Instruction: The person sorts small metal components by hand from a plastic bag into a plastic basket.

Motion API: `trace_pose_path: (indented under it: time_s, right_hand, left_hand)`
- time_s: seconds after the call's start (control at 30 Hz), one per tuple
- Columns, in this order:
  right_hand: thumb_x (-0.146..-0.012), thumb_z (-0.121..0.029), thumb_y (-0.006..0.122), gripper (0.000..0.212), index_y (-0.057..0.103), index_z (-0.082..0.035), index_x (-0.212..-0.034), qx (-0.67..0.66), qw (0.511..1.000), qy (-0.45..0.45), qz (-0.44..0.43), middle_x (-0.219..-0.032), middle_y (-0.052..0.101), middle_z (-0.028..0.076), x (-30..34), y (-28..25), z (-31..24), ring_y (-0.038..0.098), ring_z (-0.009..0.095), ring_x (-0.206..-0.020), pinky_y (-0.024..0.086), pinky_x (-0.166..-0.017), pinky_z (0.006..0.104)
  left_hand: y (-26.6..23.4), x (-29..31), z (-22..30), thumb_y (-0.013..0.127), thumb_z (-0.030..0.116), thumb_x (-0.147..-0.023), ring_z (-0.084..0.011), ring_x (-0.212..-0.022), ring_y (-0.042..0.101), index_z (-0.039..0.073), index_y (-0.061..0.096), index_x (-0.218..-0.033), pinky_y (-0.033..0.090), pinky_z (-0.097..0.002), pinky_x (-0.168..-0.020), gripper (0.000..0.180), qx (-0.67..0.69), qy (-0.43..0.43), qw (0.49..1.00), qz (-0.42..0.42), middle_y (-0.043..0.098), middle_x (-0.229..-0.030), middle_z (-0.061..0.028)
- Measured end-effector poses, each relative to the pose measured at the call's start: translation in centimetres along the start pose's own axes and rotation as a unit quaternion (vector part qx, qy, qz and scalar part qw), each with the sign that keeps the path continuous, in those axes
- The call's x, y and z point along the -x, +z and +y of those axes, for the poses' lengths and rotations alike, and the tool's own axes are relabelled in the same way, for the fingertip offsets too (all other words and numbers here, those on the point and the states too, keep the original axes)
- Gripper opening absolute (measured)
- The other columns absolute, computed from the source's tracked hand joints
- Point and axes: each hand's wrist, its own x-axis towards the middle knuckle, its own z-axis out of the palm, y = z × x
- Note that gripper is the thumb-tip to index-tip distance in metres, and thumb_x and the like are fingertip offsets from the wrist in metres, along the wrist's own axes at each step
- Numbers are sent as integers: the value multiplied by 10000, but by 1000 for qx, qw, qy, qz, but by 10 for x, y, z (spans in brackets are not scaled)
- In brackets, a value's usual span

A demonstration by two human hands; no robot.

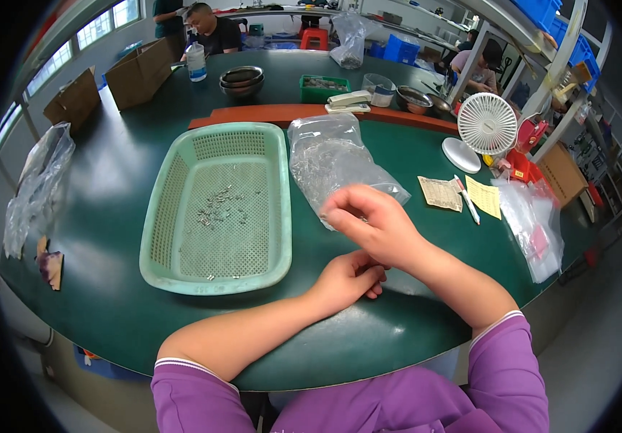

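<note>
My right hand (370, 220) hovers at the near edge of a clear plastic bag (329, 155) that holds small, thin metal-looking pieces. Its thumb and forefinger are pinched together, and whatever is between them is too small to make out. Just below it, my left hand (351, 278) rests on the table with fingers curled in; their contents are hidden. To the left stands a pale green perforated plastic basket (154, 216). Small silvery metal pieces (224, 206) lie scattered over its bottom, with a few near its front wall.
A red-brown strip (253, 114) runs behind the basket. Beyond it are metal bowls (242, 81), a green box (323, 88) and a stapler (348, 101). At right lie paper notes (441, 193), a pen (467, 200), a white fan (487, 123) and plastic bags (535, 224). Other people sit farther back.
</note>
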Motion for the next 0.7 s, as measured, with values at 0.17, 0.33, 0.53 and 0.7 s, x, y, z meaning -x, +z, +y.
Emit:
trace_pose_path:
  time_s: [0.17, 0.33, 0.53, 0.7]
  right_hand:
    - [-800, -82, 601, 196, 594, -34, -990, 39, 994, -75, 72, -882, 563, 53, -22, -10, -27, 575, 126, -800, 469, -699, 248]
    - [-769, -73, 619, 128, 637, -32, -889, 182, 980, 49, 61, -816, 576, 54, 21, -49, 29, 572, 119, -717, 467, -648, 247]
    - [-732, -154, 629, 103, 630, -81, -805, 265, 955, 107, 83, -789, 573, 74, 53, -37, 70, 577, 248, -798, 473, -695, 347]
    - [-719, -160, 625, 113, 619, -88, -805, 318, 941, 60, 96, -815, 556, 61, 50, -27, 81, 551, 264, -862, 460, -732, 362]
  left_hand:
    - [4, 2, 6, 479, 81, -891, -93, -684, 562, -15, 539, -1009, 483, -217, -640, 164, 5, -14, 1000, -3, 569, -826, -50]
    - [0, -1, -4, 483, 76, -889, -93, -696, 566, -8, 541, -1012, 489, -222, -626, 160, -4, -12, 1000, -9, 572, -833, -52]
    - [6, -1, 1, 478, 76, -888, -82, -672, 556, -2, 554, -995, 477, -216, -592, 153, -14, -15, 1000, -14, 565, -806, -36]
    - [4, 1, 2, 476, 76, -890, -84, -675, 560, -3, 554, -999, 478, -217, -602, 156, -3, -23, 1000, -13, 570, -814, -42]
